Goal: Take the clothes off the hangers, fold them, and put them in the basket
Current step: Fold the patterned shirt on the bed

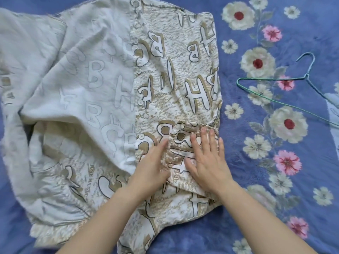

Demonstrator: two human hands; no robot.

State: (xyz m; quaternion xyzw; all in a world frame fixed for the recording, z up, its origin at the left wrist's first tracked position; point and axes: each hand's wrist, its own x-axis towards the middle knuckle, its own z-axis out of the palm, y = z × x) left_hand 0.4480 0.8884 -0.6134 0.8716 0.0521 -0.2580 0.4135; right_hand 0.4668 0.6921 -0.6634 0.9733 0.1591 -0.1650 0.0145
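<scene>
While the shirt (165,79) is lying left of the hanger (286,92), the left hand (152,167) and right hand (207,162) are pressing flat-fingered, gripping nothing, on its hanger-side sleeve (180,136); its unfolded half is lying beyond, nearest the left hand.

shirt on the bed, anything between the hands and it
Nothing visible. The left hand and right hand rest flat, directly on the shirt. The wire hanger lies apart on the blanket, off to the right. No basket is in view, so that path cannot be judged.
</scene>
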